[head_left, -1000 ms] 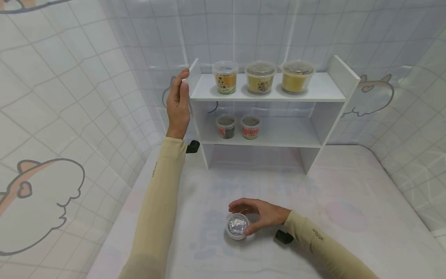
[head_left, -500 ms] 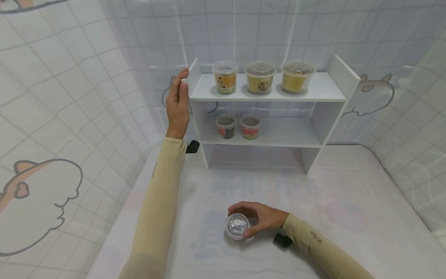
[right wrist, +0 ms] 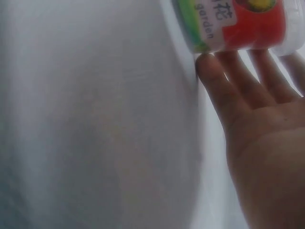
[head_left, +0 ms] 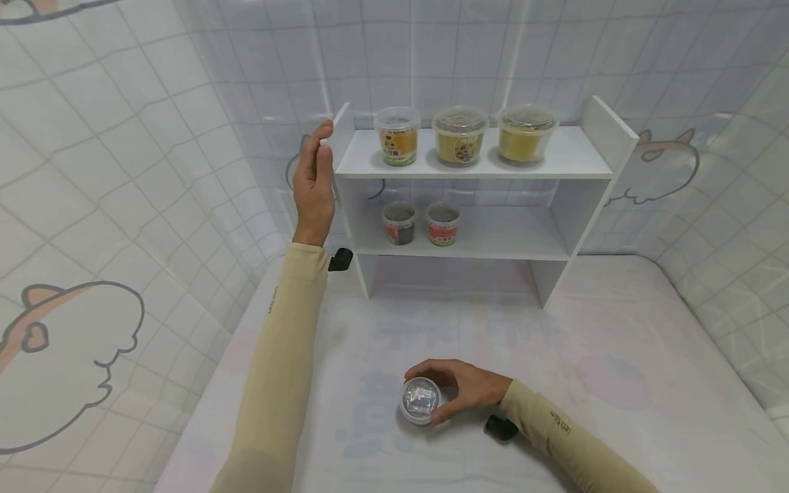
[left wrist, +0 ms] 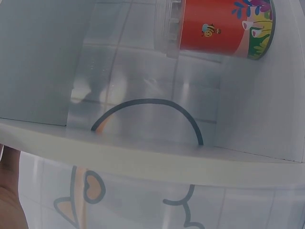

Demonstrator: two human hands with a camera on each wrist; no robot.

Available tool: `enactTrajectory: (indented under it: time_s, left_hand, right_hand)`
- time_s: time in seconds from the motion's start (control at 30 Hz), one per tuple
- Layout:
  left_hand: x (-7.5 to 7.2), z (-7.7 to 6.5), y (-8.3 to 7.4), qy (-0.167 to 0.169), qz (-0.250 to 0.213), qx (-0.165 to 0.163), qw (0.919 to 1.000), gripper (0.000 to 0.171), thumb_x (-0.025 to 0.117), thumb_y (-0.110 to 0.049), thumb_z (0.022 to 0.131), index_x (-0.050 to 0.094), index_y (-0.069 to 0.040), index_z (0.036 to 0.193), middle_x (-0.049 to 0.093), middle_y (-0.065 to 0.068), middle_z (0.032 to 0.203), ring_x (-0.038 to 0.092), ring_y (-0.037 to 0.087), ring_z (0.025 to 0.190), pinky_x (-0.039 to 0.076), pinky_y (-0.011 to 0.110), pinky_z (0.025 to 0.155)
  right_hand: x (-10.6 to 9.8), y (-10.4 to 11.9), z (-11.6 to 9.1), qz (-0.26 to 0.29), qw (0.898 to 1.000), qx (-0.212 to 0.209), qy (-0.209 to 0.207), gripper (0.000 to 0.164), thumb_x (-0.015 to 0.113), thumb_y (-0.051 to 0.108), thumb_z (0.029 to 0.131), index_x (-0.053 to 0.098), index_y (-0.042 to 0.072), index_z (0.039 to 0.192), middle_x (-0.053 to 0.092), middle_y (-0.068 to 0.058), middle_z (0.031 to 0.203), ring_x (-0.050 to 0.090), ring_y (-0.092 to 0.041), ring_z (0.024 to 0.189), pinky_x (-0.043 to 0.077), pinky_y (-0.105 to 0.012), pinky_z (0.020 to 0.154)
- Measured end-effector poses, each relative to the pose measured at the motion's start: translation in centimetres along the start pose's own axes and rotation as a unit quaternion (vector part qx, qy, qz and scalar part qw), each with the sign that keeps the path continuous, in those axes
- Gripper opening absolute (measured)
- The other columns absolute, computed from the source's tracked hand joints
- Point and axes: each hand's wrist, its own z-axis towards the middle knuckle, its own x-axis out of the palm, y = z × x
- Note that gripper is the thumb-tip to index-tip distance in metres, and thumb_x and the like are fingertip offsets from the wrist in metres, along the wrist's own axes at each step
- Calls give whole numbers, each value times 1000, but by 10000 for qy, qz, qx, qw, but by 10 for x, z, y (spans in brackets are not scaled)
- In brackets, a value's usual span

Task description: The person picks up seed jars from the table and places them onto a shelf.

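Note:
On the table in the head view stands a small clear-lidded plastic cup (head_left: 421, 400). Its red and green label (right wrist: 252, 28) shows in the right wrist view. My right hand (head_left: 468, 389) holds this cup, thumb at its near side and fingers curved round the far side. My left hand (head_left: 315, 185) lies with straight fingers against the outside of the left side panel of the white shelf unit (head_left: 474, 175). In the left wrist view only part of the left hand (left wrist: 10, 191) shows at the edge, beside the shelf panel.
Three yellow-filled lidded cups, among them a middle cup (head_left: 461, 137), stand on the top shelf. Two smaller cups, one red-labelled (head_left: 443, 224) and one red-and-black (head_left: 400, 223), stand left on the middle shelf. Tile-patterned sheets (head_left: 154, 137) hang around the table (head_left: 604, 329).
Almost nothing moves. My right wrist and forearm shift very slightly, while the right hand stays at the cup and the left hand stays at the shelf panel.

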Motion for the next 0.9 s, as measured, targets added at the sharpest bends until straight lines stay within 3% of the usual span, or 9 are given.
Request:
enactTrajectory:
  time_s: [0.17, 0.4, 0.67, 0.9]
  left_hand:
    - [0, 0, -1, 0, 26, 27, 10000, 35, 35, 1, 100, 49, -2, 132, 46, 10, 138, 36, 17, 132, 25, 37, 111]
    - [0, 0, -2, 26, 43, 42, 10000, 35, 34, 1, 100, 49, -2, 132, 45, 11, 138, 36, 17, 132, 25, 34, 111]
    - [0, 0, -1, 20, -7, 29, 10000, 35, 34, 1, 100, 48, -1, 132, 46, 11, 138, 36, 17, 132, 26, 36, 110]
    - [0, 0, -1, -3, -63, -9, 10000, 35, 35, 1, 100, 48, -2, 132, 46, 11, 138, 36, 17, 132, 26, 36, 110]
  right_hand:
    - [1, -1, 0, 78, 9999, -9, -61, 71, 80, 11, 74, 44, 12, 136, 51, -5, 133, 47, -22, 122, 36, -32, 104]
    - [1, 1, -1, 60, 9999, -120, -54, 72, 80, 13, 75, 43, 5, 136, 51, -6, 132, 49, -22, 120, 37, -33, 103]
    - [-3, 1, 0, -107, 9998, -70, -125, 73, 80, 17, 74, 43, 8, 136, 51, 0, 132, 48, -20, 121, 39, -33, 102]
    - [-7, -1, -1, -72, 9989, -276, -376, 69, 78, 13, 77, 43, 10, 136, 50, -4, 132, 51, -23, 118, 43, -37, 99]
